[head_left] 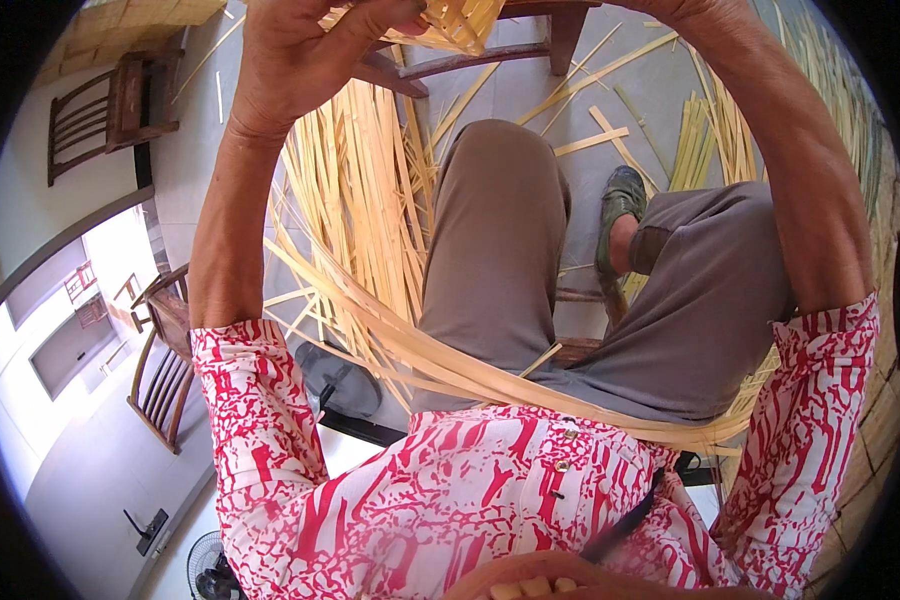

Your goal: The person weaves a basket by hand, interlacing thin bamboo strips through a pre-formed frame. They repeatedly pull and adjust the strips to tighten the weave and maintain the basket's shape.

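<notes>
Across the floor (530,90), from the left of the knees to the far right, loose bamboo strips (360,200) are spread in a wide fan, and a long bundle of them is bent in a curve over the lap. Two wooden chairs are seen at the left, one far (110,110) and one near (165,370), and part of a dark fan (345,380) shows beside the near one. At the far top edge a woven bamboo piece (460,22) is held up. It is pinched by the left hand (305,55), thumb pressed against the weave; the right hand is cut off by the top edge, so its grip cannot be told.

A slip seems possible: the springy strips could pull out of the pinch and loosen the weave, and the sharp edges could cut a finger. The strips underfoot could slide beneath the green shoe (620,200).

No container is seen; nothing is held in anything.
</notes>
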`<state>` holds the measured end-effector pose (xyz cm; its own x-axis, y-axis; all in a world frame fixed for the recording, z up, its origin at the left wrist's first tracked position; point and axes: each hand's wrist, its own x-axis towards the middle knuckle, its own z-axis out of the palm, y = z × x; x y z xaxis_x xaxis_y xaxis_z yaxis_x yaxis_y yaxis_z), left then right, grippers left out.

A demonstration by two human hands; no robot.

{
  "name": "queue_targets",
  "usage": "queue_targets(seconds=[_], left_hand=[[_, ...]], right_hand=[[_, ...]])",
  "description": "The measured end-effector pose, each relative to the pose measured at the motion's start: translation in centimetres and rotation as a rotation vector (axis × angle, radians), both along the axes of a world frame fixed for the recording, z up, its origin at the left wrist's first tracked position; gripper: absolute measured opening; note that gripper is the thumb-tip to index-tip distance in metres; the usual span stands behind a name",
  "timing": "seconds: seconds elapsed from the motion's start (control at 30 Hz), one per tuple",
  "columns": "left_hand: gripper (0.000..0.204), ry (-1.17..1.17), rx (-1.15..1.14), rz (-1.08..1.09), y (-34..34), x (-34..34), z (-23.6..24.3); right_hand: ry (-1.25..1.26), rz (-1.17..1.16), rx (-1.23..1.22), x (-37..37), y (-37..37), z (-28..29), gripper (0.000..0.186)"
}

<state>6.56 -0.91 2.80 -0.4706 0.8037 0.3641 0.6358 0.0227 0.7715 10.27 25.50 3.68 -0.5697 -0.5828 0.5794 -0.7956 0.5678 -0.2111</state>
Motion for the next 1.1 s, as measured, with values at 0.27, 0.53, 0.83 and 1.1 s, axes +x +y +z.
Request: queue_targets(seconds=[0.27,0.53,0.83,1.1], left_hand=[[0.046,-0.035,0.068,0.016,0.7,0.1,0.6],[0.031,0.035,-0.006,-0.123,1.7,-1.3,1.5],[0.018,0.014,0.077,0.43,1.6,-0.3,-1.1],[0.007,0.055,0.205,0.67,0.9,-1.6,-4.7]], right_hand=[[-0.216,-0.008,-0.001,0.1,-0.2,1.4,0.034],[-0.178,-0.084,0.213,0.8,-0.3,3.6,0.035],[0.046,-0.334,0.194,-2.4,-2.7,-0.2,0.029],[-0.062,-0.589,-0.412,0.1,-3.2,-3.3,0.011]])
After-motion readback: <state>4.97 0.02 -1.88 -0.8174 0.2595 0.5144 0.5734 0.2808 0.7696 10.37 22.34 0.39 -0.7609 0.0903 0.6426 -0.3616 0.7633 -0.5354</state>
